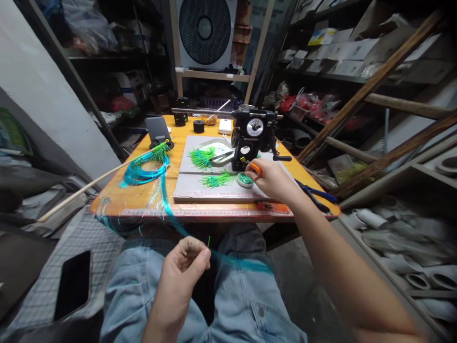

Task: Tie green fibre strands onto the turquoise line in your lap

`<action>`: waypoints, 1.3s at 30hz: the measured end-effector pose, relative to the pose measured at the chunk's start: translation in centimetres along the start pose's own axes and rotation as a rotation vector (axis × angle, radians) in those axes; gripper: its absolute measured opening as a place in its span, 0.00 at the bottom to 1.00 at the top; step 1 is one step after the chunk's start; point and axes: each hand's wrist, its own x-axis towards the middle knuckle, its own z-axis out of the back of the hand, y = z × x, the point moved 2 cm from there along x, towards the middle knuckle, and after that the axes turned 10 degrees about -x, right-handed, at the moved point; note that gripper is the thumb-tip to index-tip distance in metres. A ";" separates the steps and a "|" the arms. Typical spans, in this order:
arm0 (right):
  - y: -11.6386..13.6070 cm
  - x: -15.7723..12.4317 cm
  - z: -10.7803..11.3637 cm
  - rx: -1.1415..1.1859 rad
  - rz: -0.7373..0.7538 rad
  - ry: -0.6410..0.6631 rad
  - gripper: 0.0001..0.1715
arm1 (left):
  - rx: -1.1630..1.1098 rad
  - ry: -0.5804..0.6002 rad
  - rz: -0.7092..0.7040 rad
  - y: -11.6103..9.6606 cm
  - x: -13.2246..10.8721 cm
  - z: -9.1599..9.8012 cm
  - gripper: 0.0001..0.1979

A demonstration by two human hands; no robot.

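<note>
Above my lap, my left hand [187,262] pinches a strand of blue filament [171,216], and a short green piece stands up at its fingertips. My right hand [266,177] reaches over the board and holds an orange-handled tool [256,168], its tip hidden, beside a small round dish [245,179] of green bits. Left of the dish lies a green bristly bundle [216,179], with another green bundle [202,158] behind it. A blue filament coil [146,169] rests at the table's left.
A black crank machine [250,136] stands behind the dish. A wooden stick [93,183] juts past the table's left edge. Blue-handled pliers [319,193] lie at the right, and a phone [73,285] is beside my left leg. A wooden ladder [374,85] leans at right.
</note>
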 end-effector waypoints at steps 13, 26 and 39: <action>8.4 -13.2 -3.9 1.390 -0.355 0.163 0.11 | 0.050 0.336 0.070 -0.2 -2.7 -1.0 0.15; 9.1 -14.0 -3.5 1.501 -0.457 0.196 0.14 | 0.099 0.356 0.071 -0.3 -3.6 -1.4 0.13; 9.6 -14.1 -3.0 1.454 -0.467 0.179 0.13 | 0.085 0.323 0.065 -0.3 -3.6 -1.3 0.11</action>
